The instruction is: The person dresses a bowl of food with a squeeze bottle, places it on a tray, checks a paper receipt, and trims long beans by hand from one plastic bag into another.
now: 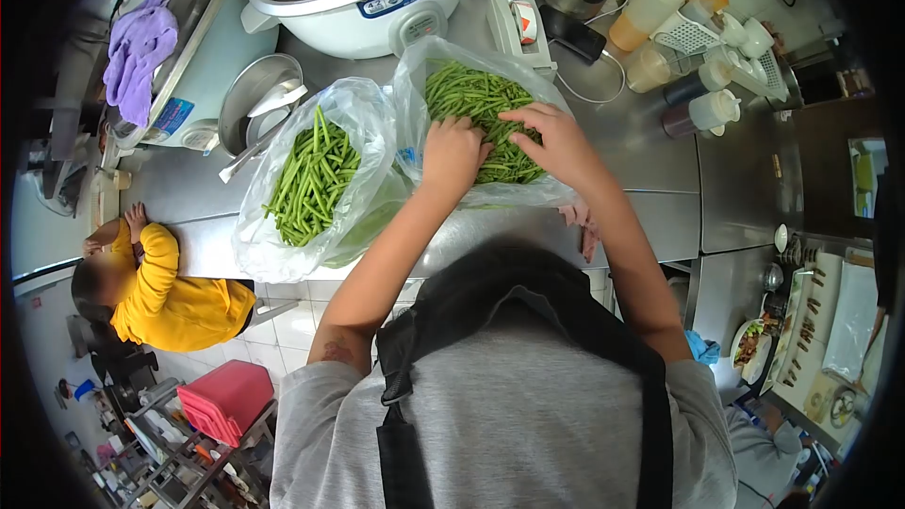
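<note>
My left hand [454,156] reaches into the near side of a clear plastic bag [412,85] full of green beans [471,90]. Its fingers are curled down and closed on beans; the fingertips are partly hidden. Over the right side of the same bag is my right hand [551,139], its fingers bent but apart, touching the beans, with nothing clearly held. To the left, a second clear plastic bag [256,217] stands with its mouth spread, holding shorter green bean pieces [316,181].
Behind the bags stand a large white rice cooker [377,14] and a tape dispenser [521,24]. A metal bowl [240,99] with utensils sits left. Sauce bottles [702,111] line the back right. A person in yellow [179,292] is at the counter's left end.
</note>
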### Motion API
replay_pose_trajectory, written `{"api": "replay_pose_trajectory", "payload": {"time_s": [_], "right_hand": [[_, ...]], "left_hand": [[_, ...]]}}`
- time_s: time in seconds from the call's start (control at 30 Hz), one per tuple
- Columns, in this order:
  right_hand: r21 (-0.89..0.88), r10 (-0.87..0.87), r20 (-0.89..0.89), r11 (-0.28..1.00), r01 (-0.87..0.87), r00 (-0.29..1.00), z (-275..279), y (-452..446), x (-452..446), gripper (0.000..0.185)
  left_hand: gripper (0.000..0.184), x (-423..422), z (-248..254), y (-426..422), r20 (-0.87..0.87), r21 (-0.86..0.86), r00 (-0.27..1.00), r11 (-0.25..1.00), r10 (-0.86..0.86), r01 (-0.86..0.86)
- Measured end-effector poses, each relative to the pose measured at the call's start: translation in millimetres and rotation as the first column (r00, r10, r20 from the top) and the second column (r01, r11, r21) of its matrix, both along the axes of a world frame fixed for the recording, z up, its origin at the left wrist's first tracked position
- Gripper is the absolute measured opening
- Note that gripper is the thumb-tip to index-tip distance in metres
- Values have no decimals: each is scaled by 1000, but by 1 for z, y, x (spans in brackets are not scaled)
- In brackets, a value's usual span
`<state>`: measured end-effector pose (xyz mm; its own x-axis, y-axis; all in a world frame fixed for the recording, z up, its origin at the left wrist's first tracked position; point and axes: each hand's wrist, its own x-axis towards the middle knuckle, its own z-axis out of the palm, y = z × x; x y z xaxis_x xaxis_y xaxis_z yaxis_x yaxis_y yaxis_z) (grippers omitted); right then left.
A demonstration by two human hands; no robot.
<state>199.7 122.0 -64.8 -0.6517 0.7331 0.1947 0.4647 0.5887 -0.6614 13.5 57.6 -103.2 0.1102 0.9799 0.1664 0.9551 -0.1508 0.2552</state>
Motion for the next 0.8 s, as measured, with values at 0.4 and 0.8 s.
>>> {"api": "replay_pose_trajectory", "payload": {"time_s": [0.4, 0.8], "right_hand": [[26, 22, 44, 999, -23, 999, -10, -1, 9, 20], [-507, -33, -20, 862, 18, 999, 23, -12, 6, 31]], "left_hand": [[17, -24, 67, -9, 377, 58, 926, 998, -12, -11], [17, -18, 60, -11, 278, 250, 956, 968, -94, 22]]}}
